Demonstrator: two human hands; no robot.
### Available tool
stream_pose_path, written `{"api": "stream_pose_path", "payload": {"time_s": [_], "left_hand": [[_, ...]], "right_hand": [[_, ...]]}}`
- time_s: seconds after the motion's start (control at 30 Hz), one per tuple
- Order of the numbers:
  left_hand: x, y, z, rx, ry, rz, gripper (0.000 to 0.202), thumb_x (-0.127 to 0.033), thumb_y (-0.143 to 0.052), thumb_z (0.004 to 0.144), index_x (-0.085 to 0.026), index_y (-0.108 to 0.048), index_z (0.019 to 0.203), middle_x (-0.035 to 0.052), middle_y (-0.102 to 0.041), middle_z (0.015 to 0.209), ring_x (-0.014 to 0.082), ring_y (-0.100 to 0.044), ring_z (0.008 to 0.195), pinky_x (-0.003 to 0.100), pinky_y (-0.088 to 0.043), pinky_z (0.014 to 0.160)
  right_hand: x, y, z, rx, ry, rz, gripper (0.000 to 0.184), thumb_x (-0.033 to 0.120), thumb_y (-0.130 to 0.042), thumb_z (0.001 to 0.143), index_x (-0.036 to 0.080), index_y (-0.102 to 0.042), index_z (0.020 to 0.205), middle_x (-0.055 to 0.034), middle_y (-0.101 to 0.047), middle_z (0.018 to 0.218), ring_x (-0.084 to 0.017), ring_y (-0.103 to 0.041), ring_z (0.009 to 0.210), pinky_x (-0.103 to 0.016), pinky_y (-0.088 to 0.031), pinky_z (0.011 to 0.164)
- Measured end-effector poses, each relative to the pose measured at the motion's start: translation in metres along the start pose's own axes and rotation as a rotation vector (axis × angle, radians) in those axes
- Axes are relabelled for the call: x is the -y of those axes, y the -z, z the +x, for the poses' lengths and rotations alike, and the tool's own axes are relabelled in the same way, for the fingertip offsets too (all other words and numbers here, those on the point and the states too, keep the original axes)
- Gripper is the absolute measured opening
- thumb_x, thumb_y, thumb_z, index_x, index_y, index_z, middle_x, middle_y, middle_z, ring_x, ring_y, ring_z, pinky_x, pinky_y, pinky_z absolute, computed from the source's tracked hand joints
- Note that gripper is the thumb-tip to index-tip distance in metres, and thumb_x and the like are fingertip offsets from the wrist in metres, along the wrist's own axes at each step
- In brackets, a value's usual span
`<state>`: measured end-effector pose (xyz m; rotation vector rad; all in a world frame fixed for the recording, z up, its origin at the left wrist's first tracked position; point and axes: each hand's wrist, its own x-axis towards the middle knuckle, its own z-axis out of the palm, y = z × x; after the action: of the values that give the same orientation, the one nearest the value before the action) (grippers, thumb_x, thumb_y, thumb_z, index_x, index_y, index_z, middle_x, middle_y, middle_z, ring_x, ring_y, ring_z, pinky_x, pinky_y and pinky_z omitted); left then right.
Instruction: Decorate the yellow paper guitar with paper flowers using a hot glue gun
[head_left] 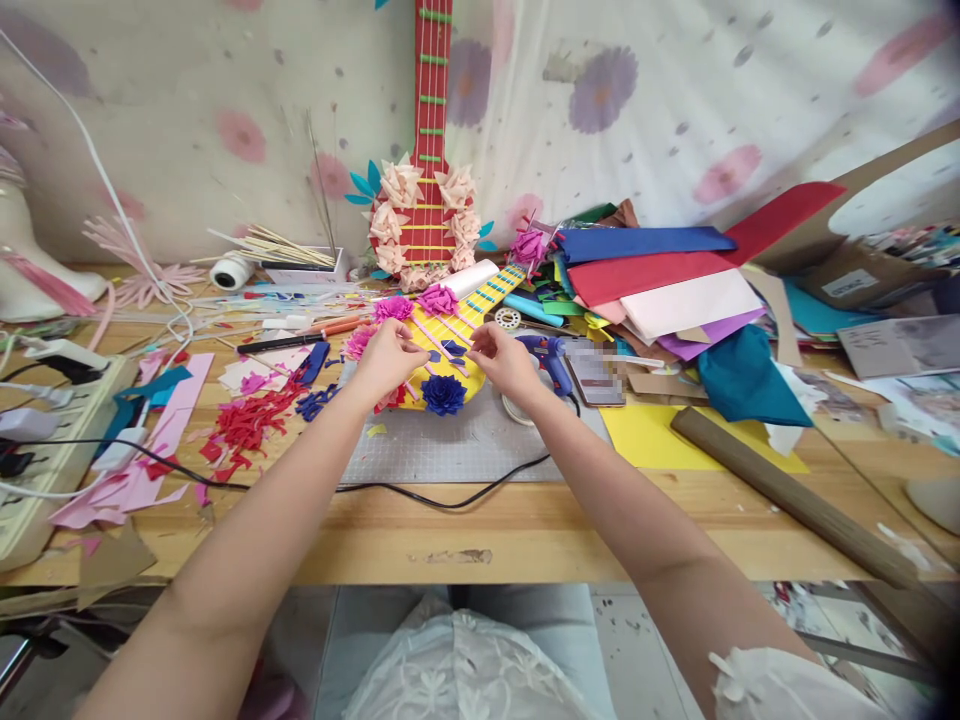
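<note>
A small yellow paper guitar (459, 352) lies on a grey cutting mat (457, 445), with pink strips as strings, a dark blue paper flower (443, 394) and magenta paper flowers (438, 298) on it. My left hand (388, 357) rests on the guitar's left side, fingers pinched together on a pink strip. My right hand (504, 358) is at the guitar's right side, fingers also pinched near the strips. What the right fingers hold is too small to name.
A blue glue gun (551, 360) and a phone (594, 375) lie right of my hands. Coloured paper sheets (667, 290) pile up at the right, a brown roll (787, 495) lies in front. Red scraps (247, 420) and a power strip (45, 440) sit left. A red paper guitar (429, 130) leans on the wall.
</note>
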<state>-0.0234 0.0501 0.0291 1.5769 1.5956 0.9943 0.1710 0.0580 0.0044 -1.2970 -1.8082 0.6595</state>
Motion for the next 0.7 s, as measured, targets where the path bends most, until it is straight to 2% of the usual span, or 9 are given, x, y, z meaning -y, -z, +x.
{"api": "stream_pose_path", "payload": {"time_s": [0.2,0.33,0.4,0.47,0.57,0.63,0.7], "left_hand": [[-0.004,-0.001,-0.007,0.022,0.044,-0.082,0.039,-0.015,-0.068,0.059,-0.022,-0.038,0.081,-0.0052,-0.059,0.064,0.0129,-0.060,0.059,0.025,-0.044,0.057],[0.004,0.000,-0.006,0.015,0.030,-0.092,0.039,-0.014,-0.068,0.058,-0.022,-0.037,0.080,-0.0056,-0.059,0.064,0.0124,-0.059,0.060,0.025,-0.045,0.058],[0.008,0.001,-0.004,0.013,0.019,-0.071,0.038,-0.015,-0.068,0.058,-0.022,-0.037,0.080,-0.0055,-0.059,0.064,0.0128,-0.059,0.061,0.026,-0.045,0.060],[0.010,0.001,-0.003,0.016,0.018,-0.047,0.038,-0.016,-0.068,0.059,-0.022,-0.037,0.080,-0.0054,-0.060,0.063,0.0134,-0.060,0.062,0.026,-0.044,0.060],[0.007,-0.001,-0.003,0.012,0.025,-0.036,0.038,-0.017,-0.069,0.058,-0.022,-0.038,0.080,-0.0058,-0.059,0.062,0.0136,-0.061,0.062,0.026,-0.044,0.061],[0.004,-0.003,-0.004,0.014,0.022,-0.054,0.038,-0.016,-0.069,0.058,-0.022,-0.038,0.080,-0.0061,-0.059,0.062,0.0135,-0.061,0.061,0.025,-0.044,0.060],[0.002,-0.004,-0.006,0.022,0.015,-0.063,0.038,-0.016,-0.068,0.059,-0.022,-0.038,0.079,-0.0056,-0.060,0.063,0.0137,-0.061,0.062,0.025,-0.045,0.060]], "right_hand": [[-0.007,0.010,-0.016,-0.023,-0.042,0.045,0.014,0.027,-0.059,0.074,0.022,-0.054,0.086,-0.0010,-0.064,0.081,-0.016,-0.059,0.073,-0.031,-0.044,0.071],[-0.027,0.034,-0.046,-0.072,-0.149,-0.051,0.019,0.039,-0.058,0.074,0.021,-0.055,0.075,-0.0012,-0.060,0.069,-0.015,-0.053,0.063,-0.030,-0.041,0.062],[-0.041,0.050,-0.059,-0.156,-0.272,-0.142,0.022,0.043,-0.059,0.073,0.021,-0.056,0.073,-0.0008,-0.058,0.064,-0.016,-0.051,0.060,-0.030,-0.039,0.061],[-0.056,0.064,-0.065,-0.266,-0.366,-0.232,0.029,0.049,-0.061,0.071,0.020,-0.056,0.076,-0.0023,-0.058,0.067,-0.017,-0.052,0.061,-0.031,-0.040,0.061],[-0.074,0.072,-0.057,-0.403,-0.333,-0.383,0.042,0.052,-0.067,0.064,0.017,-0.057,0.086,-0.0103,-0.063,0.086,-0.023,-0.056,0.080,-0.035,-0.043,0.072],[-0.081,0.070,-0.045,-0.361,-0.290,-0.450,0.045,0.051,-0.069,0.063,0.015,-0.059,0.088,-0.0144,-0.064,0.094,-0.027,-0.056,0.091,-0.039,-0.043,0.079],[-0.087,0.065,-0.032,-0.245,-0.326,-0.444,0.042,0.051,-0.067,0.065,0.015,-0.061,0.085,-0.0152,-0.065,0.091,-0.029,-0.057,0.091,-0.039,-0.043,0.079]]}}
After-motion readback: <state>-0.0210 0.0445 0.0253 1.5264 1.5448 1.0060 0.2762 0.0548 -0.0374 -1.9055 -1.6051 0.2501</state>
